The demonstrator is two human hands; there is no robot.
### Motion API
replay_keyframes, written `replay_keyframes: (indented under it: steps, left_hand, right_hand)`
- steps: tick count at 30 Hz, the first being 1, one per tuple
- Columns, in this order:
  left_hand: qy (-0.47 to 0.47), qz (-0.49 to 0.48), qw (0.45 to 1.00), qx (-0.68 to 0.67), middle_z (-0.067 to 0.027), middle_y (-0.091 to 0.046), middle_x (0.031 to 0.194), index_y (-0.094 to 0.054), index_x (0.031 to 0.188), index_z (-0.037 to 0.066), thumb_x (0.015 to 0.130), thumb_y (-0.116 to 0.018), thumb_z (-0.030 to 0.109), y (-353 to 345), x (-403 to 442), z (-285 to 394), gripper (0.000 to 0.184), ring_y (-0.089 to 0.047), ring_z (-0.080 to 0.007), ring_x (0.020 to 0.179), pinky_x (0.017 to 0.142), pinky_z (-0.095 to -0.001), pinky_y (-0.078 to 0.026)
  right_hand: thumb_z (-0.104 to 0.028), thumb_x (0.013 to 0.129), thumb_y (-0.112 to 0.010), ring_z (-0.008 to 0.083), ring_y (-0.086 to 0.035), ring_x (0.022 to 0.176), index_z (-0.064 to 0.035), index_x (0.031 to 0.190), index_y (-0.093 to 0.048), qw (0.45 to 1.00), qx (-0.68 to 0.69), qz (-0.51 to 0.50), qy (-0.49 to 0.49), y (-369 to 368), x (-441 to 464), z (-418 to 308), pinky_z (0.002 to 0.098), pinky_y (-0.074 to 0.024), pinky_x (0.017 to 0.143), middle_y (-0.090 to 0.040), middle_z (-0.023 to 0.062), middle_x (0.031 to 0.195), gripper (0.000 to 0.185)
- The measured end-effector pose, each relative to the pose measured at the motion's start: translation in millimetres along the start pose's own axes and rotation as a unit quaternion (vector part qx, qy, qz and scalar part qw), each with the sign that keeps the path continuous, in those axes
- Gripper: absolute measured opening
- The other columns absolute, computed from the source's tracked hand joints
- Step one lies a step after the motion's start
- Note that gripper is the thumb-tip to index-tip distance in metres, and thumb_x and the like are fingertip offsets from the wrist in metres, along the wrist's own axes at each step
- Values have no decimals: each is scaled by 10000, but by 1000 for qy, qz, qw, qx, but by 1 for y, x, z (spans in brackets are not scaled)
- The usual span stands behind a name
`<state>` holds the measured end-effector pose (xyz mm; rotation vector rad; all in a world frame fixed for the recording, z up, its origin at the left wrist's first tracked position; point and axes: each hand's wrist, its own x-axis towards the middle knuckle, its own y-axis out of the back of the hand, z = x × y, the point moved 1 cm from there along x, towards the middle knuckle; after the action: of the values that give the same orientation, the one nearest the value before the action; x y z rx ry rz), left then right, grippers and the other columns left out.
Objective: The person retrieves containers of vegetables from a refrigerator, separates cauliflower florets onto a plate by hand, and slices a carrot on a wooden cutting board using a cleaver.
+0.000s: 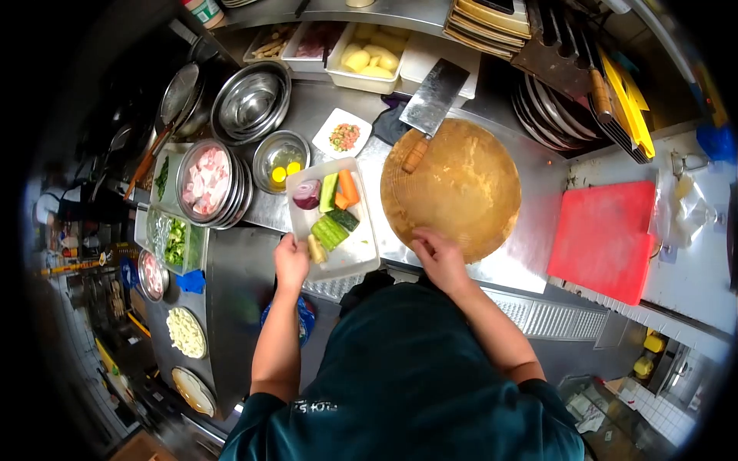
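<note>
The left hand (292,263) gripped the tray (358,252); the right hand (440,257) touched the board (465,184), fingers bent, whether closed was unclear

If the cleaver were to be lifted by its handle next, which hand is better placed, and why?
Probably the right hand: it is at the near edge of the round board, on which the cleaver's handle rests. The left hand is at the edge of the tray, farther from that handle.
</note>
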<state>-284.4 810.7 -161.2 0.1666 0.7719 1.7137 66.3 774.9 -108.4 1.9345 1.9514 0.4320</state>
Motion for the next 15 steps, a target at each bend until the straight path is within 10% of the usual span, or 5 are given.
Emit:
replay_keyframes:
  steps: [5,6,12,15]
  left_hand:
    - [-67,7,997,31,-214,-660,677,-614,799,-52,878,-570,72,24,-30,96,153,-648,-274,605,624,-430,-508]
    - [-70,-30,997,23,-96,-690,730,-679,914,-50,902,-575,44,17,-34,106,141,-633,-118,684,619,-333,-512]
    - [-196,-127,970,73,-253,-640,750,-611,864,-18,898,-602,80,-79,-71,181,104,-640,-453,692,641,-517,-505]
    - [-278,-227,933,26,-254,-658,821,-626,971,1,956,-594,133,-158,-91,188,136,-659,-450,776,687,-500,-519]
  right_hand:
    - [-249,973,-726,292,-731,974,13,1294,-649,995,65,-44,-55,5,3,-22,373,-578,808,-723,209,1128,421]
    - [-270,975,-725,294,-728,989,9,1332,-631,996,57,-41,-51,8,3,-23,377,-575,829,-724,211,1127,463]
    - [-185,985,-666,195,-714,985,-12,1463,-524,976,123,-36,-177,99,-31,7,335,-567,816,-739,141,1093,528]
    - [-27,968,-496,187,-693,992,8,1489,-490,979,91,46,-175,150,-72,49,311,-600,715,-690,127,1195,522]
